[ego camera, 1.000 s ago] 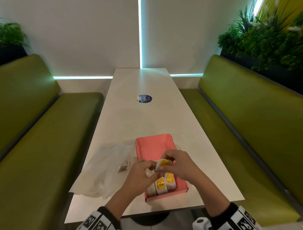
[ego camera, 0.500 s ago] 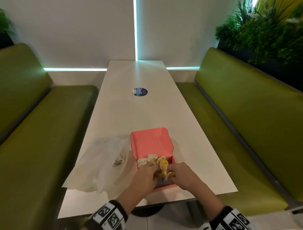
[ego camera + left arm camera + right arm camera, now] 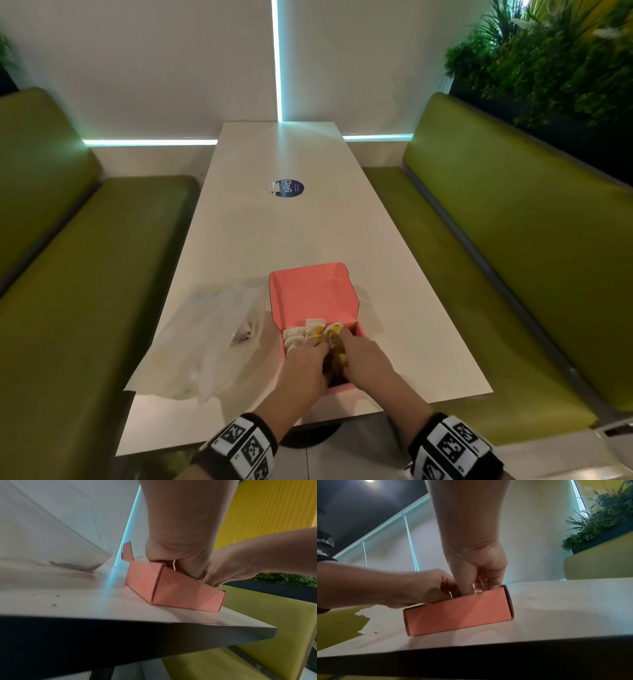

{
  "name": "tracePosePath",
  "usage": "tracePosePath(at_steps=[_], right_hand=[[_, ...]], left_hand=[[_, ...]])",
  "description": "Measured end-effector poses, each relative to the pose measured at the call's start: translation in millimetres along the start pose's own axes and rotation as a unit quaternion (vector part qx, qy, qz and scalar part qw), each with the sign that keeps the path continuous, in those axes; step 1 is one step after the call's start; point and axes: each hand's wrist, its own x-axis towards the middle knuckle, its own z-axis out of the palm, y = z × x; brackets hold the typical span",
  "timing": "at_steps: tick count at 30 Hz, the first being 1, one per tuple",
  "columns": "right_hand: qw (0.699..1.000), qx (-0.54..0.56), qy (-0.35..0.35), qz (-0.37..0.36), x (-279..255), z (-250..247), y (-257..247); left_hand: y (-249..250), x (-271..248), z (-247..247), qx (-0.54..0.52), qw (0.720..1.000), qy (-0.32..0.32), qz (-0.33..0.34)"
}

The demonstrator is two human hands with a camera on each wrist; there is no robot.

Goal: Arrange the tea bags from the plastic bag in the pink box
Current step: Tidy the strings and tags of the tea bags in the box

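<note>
1. Wristbands [image 3: 244, 448] with black-and-white square markers nearest, one on each forearm at the bottom of the head view.
2. Left hand [image 3: 303, 365] and right hand [image 3: 363, 359] side by side, both reaching down into the pink box [image 3: 337, 389] at the desk's near edge.
3. Fingers of both hands curled down among the tea bags [image 3: 315, 330]; whether any bag is actually pinched cannot be told, fingertips hidden behind the box wall in both wrist views.
4. Tea bags, white with yellow labels, packed upright in the box's near half, just past the knuckles.
5. Box lid [image 3: 311, 294] open, lying flat away from the person.
6. Plastic bag [image 3: 209, 339] crumpled on the desk [image 3: 291, 233] just left of the box, something small and dark inside.
7. Round blue sticker [image 3: 289, 188] farther along the desk.
8. Green benches [image 3: 496, 240] on both sides, plants [image 3: 555, 58] at far right.
</note>
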Motion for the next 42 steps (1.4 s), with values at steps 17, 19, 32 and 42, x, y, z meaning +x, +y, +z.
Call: tracePosePath(at_steps=[17, 19, 32, 42], right_hand=[[0.995, 0.084, 0.025, 0.047, -2, 3, -6], [0.991, 0.112, 0.048, 0.048, -3, 4, -3], [0.986, 0.138, 0.082, 0.04, -7, 8, -15], [0.979, 0.052, 0.193, -0.051, 7, 19, -18]], left_hand=[[-33, -26, -13, -0.044, 0.995, 0.071, 0.048], [-35, -31, -14, -0.033, 0.992, 0.116, 0.027], [-53, -41, -4, -0.075, 0.989, 0.126, -0.01], [-49, -41, -6, -0.06, 0.991, 0.116, -0.013]])
